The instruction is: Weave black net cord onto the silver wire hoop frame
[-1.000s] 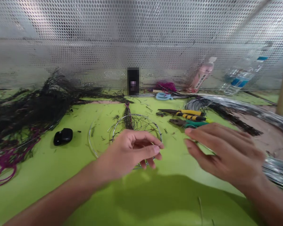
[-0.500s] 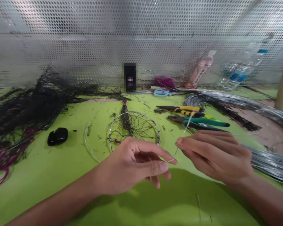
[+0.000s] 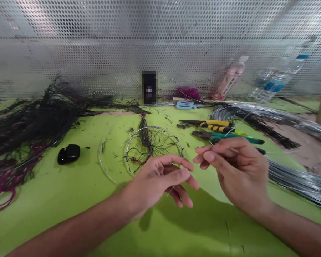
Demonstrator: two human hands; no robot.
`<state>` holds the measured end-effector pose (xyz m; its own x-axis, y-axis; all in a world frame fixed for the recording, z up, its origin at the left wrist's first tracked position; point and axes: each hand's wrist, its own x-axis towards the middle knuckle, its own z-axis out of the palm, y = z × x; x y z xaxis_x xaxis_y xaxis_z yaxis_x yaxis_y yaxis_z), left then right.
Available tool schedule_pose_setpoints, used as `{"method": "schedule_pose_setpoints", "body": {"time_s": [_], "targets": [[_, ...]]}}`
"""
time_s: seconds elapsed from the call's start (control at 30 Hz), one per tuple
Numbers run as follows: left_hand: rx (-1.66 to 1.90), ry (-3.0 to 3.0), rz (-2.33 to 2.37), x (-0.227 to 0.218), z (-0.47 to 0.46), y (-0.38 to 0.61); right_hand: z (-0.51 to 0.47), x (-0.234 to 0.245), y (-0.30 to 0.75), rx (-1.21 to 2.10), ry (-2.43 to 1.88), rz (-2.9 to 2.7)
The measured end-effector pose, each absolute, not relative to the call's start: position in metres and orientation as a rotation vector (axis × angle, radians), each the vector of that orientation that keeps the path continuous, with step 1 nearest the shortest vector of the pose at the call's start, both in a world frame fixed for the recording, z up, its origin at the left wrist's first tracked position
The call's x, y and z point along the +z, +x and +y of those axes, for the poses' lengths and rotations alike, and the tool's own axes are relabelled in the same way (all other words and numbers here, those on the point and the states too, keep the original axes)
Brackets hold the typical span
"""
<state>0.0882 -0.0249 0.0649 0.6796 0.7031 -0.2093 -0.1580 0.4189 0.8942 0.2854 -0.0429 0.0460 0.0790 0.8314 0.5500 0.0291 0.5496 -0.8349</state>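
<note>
Thumb and forefinger of my left hand [image 3: 163, 180] are pinched on a thin wire; a short end of it pokes out below them. My right hand [image 3: 235, 164], just to the right, also pinches a thin wire [image 3: 238, 122], whose free end slants up toward the pliers. Whether both hands hold one piece is hidden by the fingers. Behind my left hand lies a wire hoop [image 3: 127, 151], with a dark knotted net of cords [image 3: 147, 137] spread inside it. A narrow gap separates the two hands above the green tabletop [image 3: 117, 228].
Yellow-black pliers [image 3: 219, 125] and green-handled pliers [image 3: 235, 138] lie beyond my right hand. Wire coils [image 3: 299, 178] fill the right side. Light-blue scissors [image 3: 186, 105], bottles [image 3: 231, 78] and a phone-like dark block [image 3: 149, 87] stand farther back. Black netting [image 3: 29, 121] and a black case [image 3: 69, 154] are left.
My right hand has turned so its thumb and fingertips face me, and the wire in it now leans to the right. My left hand has shifted slightly, its lower fingers more spread.
</note>
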Motion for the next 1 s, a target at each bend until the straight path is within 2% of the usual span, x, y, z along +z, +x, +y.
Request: {"method": "schedule_pose_setpoints", "body": {"time_s": [0.23, 0.3, 0.5, 0.63, 0.87, 1.0], "targets": [[0.512, 0.937, 0.602, 0.067, -0.032, 0.089, -0.038, 0.055, 0.282, 1.221, -0.858, -1.239], [0.491, 0.941, 0.615, 0.066, -0.033, 0.089, -0.036, 0.058, 0.287, 1.26, -0.824, -1.294], [0.508, 1.043, 0.66, 0.066, -0.033, 0.09, -0.048, 0.059, 0.296, 0.818, -0.826, -1.595], [0.598, 1.163, 0.696, 0.07, -0.037, 0.091, -0.06, 0.055, 0.292, 0.541, -0.83, -1.607], [0.716, 1.07, 0.642, 0.07, -0.048, 0.092, -0.063, 0.042, 0.275, 0.469, -0.772, -1.365], [0.746, 1.082, 0.689, 0.068, -0.046, 0.092, -0.061, 0.041, 0.282, 0.308, -0.851, -1.468]]}}
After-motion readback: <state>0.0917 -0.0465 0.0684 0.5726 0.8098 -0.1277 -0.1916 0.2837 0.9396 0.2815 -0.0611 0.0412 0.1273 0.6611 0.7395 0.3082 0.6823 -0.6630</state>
